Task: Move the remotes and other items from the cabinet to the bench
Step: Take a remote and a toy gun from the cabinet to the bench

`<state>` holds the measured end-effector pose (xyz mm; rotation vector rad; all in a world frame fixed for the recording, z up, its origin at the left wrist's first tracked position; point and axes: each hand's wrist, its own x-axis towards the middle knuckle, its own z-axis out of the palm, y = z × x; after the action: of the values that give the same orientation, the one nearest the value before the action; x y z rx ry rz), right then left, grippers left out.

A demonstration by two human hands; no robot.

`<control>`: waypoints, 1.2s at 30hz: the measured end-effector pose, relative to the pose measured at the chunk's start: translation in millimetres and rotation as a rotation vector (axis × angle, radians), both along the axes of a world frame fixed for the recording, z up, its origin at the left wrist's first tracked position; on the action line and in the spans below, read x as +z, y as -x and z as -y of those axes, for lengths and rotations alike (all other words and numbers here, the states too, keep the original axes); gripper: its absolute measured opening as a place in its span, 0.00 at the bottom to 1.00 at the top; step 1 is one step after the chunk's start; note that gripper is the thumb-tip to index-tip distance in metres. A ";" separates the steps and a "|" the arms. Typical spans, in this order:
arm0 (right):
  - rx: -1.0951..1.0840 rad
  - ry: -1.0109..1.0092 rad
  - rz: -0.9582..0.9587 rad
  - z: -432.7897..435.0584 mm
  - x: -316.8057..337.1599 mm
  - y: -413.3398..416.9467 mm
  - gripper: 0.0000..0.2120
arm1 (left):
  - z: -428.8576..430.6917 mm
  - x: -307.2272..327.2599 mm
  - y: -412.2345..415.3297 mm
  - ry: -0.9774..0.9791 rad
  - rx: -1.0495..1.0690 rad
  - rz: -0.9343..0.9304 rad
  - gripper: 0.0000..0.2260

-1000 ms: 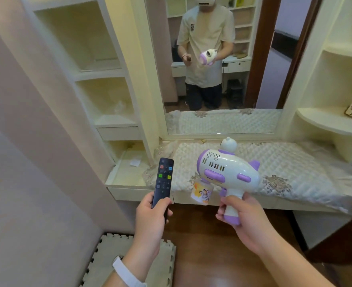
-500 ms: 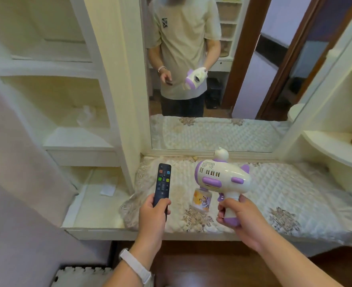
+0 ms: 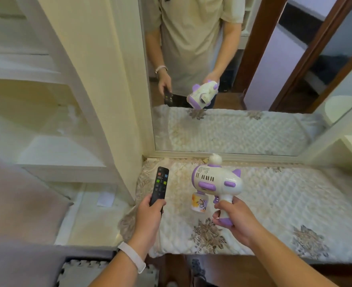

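Black remote [image 3: 159, 186] with coloured buttons, held over the left end of the desk [image 3: 295, 199], button side up, tip pointing away. Gripped at its near end by the left hand [image 3: 150, 216], fingers curled under, thumb on top. Just to the right and apart from it, a white and purple toy gun [image 3: 216, 181] with a small printed bottle [image 3: 199, 203] under its nose, also above the desk. Held by the handle in the right hand [image 3: 236, 218], fingers wrapped round it. Quilted cover over the desk, mirror [image 3: 274, 59] behind, reflecting both items. White band [image 3: 132, 256] on the left wrist. Cream cabinet shelves [image 3: 63, 158] to the left, a paper slip [image 3: 105, 198] on the lowest.
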<state>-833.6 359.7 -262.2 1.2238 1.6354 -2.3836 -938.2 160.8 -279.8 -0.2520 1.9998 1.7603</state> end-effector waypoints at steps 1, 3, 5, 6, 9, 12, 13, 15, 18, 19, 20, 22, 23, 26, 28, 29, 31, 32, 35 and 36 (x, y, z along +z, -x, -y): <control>0.017 0.009 0.006 -5.4 -7.7 8.0 0.07 | -4.2 -5.0 6.1 0.016 0.009 0.022 0.04; 0.051 0.030 0.016 -13.3 -20.6 23.2 0.07 | -10.1 -13.4 15.5 0.032 0.042 0.073 0.05; 0.090 0.070 0.026 -22.8 -33.3 39.6 0.08 | -17.8 -20.3 24.2 0.046 0.090 0.127 0.07; 0.106 0.091 0.027 -26.9 -38.9 48.0 0.08 | -21.6 -22.9 28.5 0.055 0.106 0.148 0.08; 0.179 0.142 0.019 -37.6 -52.5 72.4 0.09 | -33.0 -29.7 41.1 0.082 0.157 0.186 0.06; 0.254 0.191 0.006 -46.3 -64.5 92.9 0.08 | -44.1 -37.0 55.2 0.105 0.203 0.202 0.02; 0.278 0.201 0.003 -48.5 -69.1 99.3 0.08 | -46.6 -40.4 60.1 0.118 0.208 0.203 0.02; 0.314 0.223 -0.004 -52.0 -79.3 111.0 0.09 | -50.7 -48.7 69.7 0.156 0.197 0.202 0.03; 0.360 0.248 -0.011 -54.7 -91.6 123.4 0.09 | -57.8 -56.5 80.0 0.184 0.157 0.222 0.05; 0.373 0.261 -0.010 -55.6 -96.1 126.6 0.09 | -60.5 -57.8 83.0 0.182 0.144 0.226 0.06; 0.387 0.277 -0.010 -57.4 -102.6 130.1 0.08 | -62.6 -62.7 87.5 0.190 0.131 0.235 0.06; 0.418 0.288 -0.002 -60.5 -109.8 133.6 0.08 | -64.5 -69.0 93.3 0.210 0.115 0.245 0.06; 0.432 0.282 0.018 -62.4 -113.3 135.5 0.08 | -65.3 -73.9 97.2 0.220 0.108 0.253 0.05; 0.469 0.231 0.102 -69.3 -123.9 143.2 0.07 | -71.9 -89.9 108.2 0.236 0.112 0.283 0.06; 0.496 0.120 0.151 -74.9 -129.1 144.7 0.06 | -78.2 -97.8 112.2 0.258 0.112 0.265 0.09; 0.527 0.047 0.163 -78.3 -132.1 144.5 0.09 | -81.9 -98.7 113.6 0.266 0.102 0.248 0.09; 0.602 -0.113 0.163 -84.4 -132.7 143.2 0.12 | -84.4 -101.9 115.7 0.294 0.070 0.226 0.09; 0.624 -0.190 0.154 -87.2 -132.7 141.8 0.11 | -83.8 -103.6 116.0 0.302 0.046 0.215 0.10; 0.663 -0.360 0.144 -94.7 -134.2 136.2 0.12 | -79.6 -110.1 115.0 0.316 0.009 0.194 0.16; 0.669 -0.391 0.145 -96.7 -134.7 133.9 0.12 | -79.7 -109.4 113.9 0.322 0.010 0.181 0.17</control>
<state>-967.5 456.4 -397.0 0.6780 2.0910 -1.5956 -1052.1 240.6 -389.2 -0.5064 2.1406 1.3600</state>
